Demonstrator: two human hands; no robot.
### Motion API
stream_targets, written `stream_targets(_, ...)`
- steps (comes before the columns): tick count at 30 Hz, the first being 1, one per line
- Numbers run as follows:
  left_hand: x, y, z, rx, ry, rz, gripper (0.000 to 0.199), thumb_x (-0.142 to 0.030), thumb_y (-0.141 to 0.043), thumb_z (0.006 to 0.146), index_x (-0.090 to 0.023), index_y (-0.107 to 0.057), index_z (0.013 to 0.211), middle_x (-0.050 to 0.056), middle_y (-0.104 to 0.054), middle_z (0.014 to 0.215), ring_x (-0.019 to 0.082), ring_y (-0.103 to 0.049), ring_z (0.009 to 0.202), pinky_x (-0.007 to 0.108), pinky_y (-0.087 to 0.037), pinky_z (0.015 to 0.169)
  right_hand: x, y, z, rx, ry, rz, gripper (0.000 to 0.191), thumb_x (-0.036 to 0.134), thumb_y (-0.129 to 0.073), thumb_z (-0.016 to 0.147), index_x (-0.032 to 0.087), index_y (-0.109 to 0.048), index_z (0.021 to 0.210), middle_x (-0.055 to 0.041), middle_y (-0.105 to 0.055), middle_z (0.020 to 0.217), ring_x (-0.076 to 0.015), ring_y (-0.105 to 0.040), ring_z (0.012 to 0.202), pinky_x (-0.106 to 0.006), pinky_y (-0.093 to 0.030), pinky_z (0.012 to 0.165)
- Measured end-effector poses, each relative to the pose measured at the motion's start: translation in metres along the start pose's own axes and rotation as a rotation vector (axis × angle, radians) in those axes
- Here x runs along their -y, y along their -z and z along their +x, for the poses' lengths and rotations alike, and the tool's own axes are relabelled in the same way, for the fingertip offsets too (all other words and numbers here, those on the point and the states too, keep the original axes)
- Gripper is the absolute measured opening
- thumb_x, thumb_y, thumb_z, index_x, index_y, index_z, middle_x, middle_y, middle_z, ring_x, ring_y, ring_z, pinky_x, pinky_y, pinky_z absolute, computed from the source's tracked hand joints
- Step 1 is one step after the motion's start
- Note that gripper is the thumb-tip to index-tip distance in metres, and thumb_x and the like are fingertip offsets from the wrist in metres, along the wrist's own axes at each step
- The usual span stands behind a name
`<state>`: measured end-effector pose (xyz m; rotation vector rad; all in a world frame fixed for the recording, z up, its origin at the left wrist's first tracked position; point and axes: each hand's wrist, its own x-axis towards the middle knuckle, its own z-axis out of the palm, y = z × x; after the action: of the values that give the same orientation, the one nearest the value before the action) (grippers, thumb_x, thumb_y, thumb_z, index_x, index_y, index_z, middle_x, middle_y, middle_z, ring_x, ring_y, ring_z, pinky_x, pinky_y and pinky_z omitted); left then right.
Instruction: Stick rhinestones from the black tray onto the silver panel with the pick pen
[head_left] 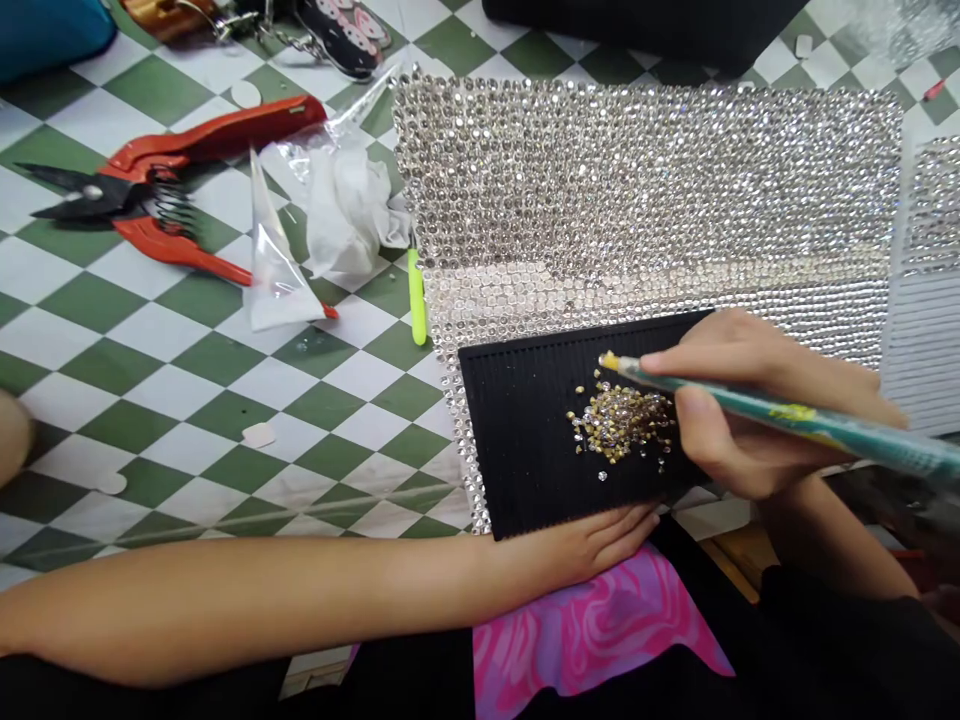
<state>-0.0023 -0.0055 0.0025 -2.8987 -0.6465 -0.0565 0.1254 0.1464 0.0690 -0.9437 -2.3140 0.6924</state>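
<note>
My right hand [750, 400] is closed round a green picker pencil [765, 402]. Its yellowish tip, with what looks like a rhinestone on it, is over a black ribbed tray [517, 440]. A pile of loose rhinestones [619, 420], clear with gold backs, lies on that tray. Along the tray's near edge rests my left hand [600, 540], fingers stretched out flat. Under and behind the tray spreads a rhinestone mesh sheet [645, 180]. Rows near its middle are paler and look unfilled by stones.
Red-handled cutters [157, 190] lie at left, partly under clear plastic bags [345, 210]. A lime-green handled tool [417, 300] touches the sheet's left edge. Keys and a keychain [341, 35] are at the back, near a black box [645, 30]. The tabletop [322, 400] is green-and-white checked.
</note>
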Motion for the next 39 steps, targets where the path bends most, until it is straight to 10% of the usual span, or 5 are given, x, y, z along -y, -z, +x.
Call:
stream_targets(4,-0.005,-0.006,0.001,-0.013,0.007,-0.051,0.055,-0.023,-0.032,0.097,-0.018,-0.036,0.152,0.005,-0.036,0.159,0.013,-0.035,0.146,0.025,-0.027,0.125,-0.013,-0.009,0.023,-0.145,0.148,0.035,0.017,0.014,-0.063,0.082,0.025,-0.069,0.094,0.0022,-0.074,0.083,-0.0141,-0.066,0.069,-0.032,-0.057,0.068)
stream_targets(21,-0.006,-0.004,0.002,0.028,-0.02,-0.031,0.058,-0.013,-0.023,0.097,-0.018,-0.032,0.153,0.003,-0.034,0.16,0.008,-0.034,0.145,0.02,-0.027,0.124,-0.026,-0.032,0.047,-0.02,0.129,-0.006,0.009,0.019,-0.059,0.088,0.022,-0.066,0.084,0.0015,-0.073,0.082,-0.0122,-0.067,0.072,-0.027,-0.056,0.072)
stream_targets(27,-0.01,-0.009,0.001,-0.051,0.042,-0.053,0.055,-0.019,-0.029,0.097,-0.02,-0.037,0.151,0.002,-0.038,0.158,0.012,-0.036,0.145,0.027,-0.027,0.126,-0.013,-0.008,0.028,-0.095,0.116,0.031,0.014,0.011,-0.063,0.08,0.022,-0.067,0.086,0.0024,-0.07,0.076,-0.0113,-0.06,0.062,-0.03,-0.051,0.062)
stream_targets(31,-0.012,-0.008,0.002,-0.011,0.002,0.033,0.057,-0.02,-0.027,0.096,-0.019,-0.033,0.153,0.004,-0.033,0.161,0.014,-0.033,0.147,0.033,-0.023,0.128,0.0,0.011,0.005,0.079,0.09,-0.003,0.019,0.006,-0.057,0.076,0.019,-0.067,0.086,0.001,-0.063,0.067,-0.0095,-0.055,0.056,-0.026,-0.044,0.049)
stream_targets(39,-0.005,-0.006,0.001,-0.052,0.014,-0.04,0.052,-0.025,-0.036,0.098,-0.018,-0.037,0.15,0.005,-0.036,0.159,0.013,-0.036,0.145,0.03,-0.024,0.126,0.001,0.002,-0.009,0.068,0.106,-0.038,0.02,0.004,-0.055,0.077,0.017,-0.066,0.087,0.0007,-0.062,0.064,-0.01,-0.056,0.057,-0.026,-0.047,0.052)
